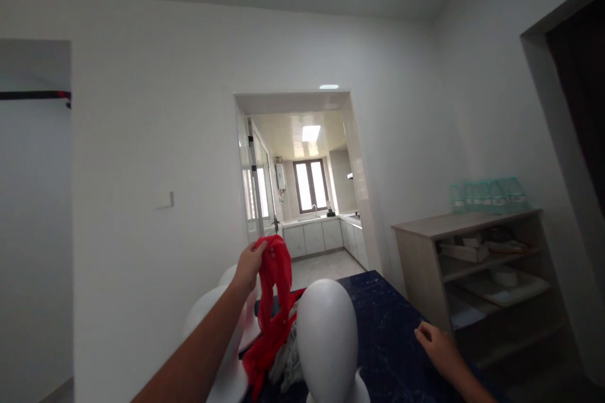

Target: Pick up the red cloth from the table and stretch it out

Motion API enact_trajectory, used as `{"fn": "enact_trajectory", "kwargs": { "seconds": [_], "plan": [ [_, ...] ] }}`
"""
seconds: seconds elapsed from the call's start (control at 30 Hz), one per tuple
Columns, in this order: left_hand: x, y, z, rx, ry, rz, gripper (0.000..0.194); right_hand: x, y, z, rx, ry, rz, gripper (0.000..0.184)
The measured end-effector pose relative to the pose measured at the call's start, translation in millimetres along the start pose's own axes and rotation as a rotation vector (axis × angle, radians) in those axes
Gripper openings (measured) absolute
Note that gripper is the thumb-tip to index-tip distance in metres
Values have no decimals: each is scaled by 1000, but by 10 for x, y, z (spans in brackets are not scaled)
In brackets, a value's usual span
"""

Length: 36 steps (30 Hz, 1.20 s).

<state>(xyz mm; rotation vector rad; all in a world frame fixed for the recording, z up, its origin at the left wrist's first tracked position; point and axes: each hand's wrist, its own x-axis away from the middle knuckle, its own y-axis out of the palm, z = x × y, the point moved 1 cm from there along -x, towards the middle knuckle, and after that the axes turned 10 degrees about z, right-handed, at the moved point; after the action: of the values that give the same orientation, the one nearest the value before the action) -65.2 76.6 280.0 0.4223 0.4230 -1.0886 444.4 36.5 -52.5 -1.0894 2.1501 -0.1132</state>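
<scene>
Left hand lifting a red cloth off the table beside a white dummy head.

The left hand (249,266) is closed in a pinch on the top of the red cloth (273,302), which hangs down to the dark blue table (392,327), just left of the dummy head (327,337); the right hand (435,341) rests on the table, fingers loosely curled, holding nothing; seemingly the cloth is being raised clear; the next move would need it spread open.

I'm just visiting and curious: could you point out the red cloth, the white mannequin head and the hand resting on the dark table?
red cloth (274,293): head view, on the hanging fabric's middle.
white mannequin head (327,327): head view, on its smooth rounded back.
right hand (435,341): head view, on the hand's back.
</scene>
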Motion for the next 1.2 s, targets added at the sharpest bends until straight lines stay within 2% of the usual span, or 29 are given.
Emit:
{"fn": "enact_trajectory", "kwargs": {
  "seconds": [0.1, 0.23, 0.37, 0.43, 0.5, 0.53, 0.6, 0.67, 0.77, 0.83, 0.87, 0.93, 1.0, 1.1, 1.2],
  "plan": [
    [74, -174, 540, 82, -26, -110, 46, 2, -6, -11, -1, 1, -6, 40],
    [238, -479, 1168, 115, -57, -276, 46, 28, -7, -19, -11, 3, -9, 42],
    [326, -711, 1653, 101, -81, -388, 36, 26, -139, -78, -68, 43, 27, 47],
    [341, -796, 1854, 98, -66, -428, 34, -7, -299, -238, -153, 81, 86, 48],
    [359, -871, 2038, 107, -60, -471, 32, -21, -496, -574, -276, 118, 137, 50],
    [374, -903, 2125, 116, -58, -490, 31, -2, -593, -817, -345, 130, 146, 51],
    [423, -948, 2290, 132, -61, -523, 29, 109, -752, -1433, -516, 111, 116, 50],
    [496, -954, 2435, 167, -40, -556, 25, 299, -832, -2143, -652, 17, 3, 46],
    [639, -890, 2576, 206, -18, -626, 23, 600, -786, -3113, -720, -84, -246, 47],
    [745, -814, 2615, 198, -15, -671, 24, 734, -690, -3591, -777, -156, -291, 51],
    [799, -770, 2625, 193, -13, -692, 23, 779, -632, -3781, -820, -180, -328, 61],
    [908, -676, 2648, 207, 3, -730, 19, 835, -511, -4085, -932, -205, -432, 85],
    [1007, -582, 2693, 231, 10, -764, 16, 863, -398, -4317, -1029, -214, -572, 93],
    [1098, -477, 2822, 257, 10, -778, 14, 856, -280, -4514, -1094, -148, -690, 70],
    [1066, -462, 2992, 306, 44, -758, 12, 796, -278, -4508, -1062, -40, -857, 50]
  ]
}}
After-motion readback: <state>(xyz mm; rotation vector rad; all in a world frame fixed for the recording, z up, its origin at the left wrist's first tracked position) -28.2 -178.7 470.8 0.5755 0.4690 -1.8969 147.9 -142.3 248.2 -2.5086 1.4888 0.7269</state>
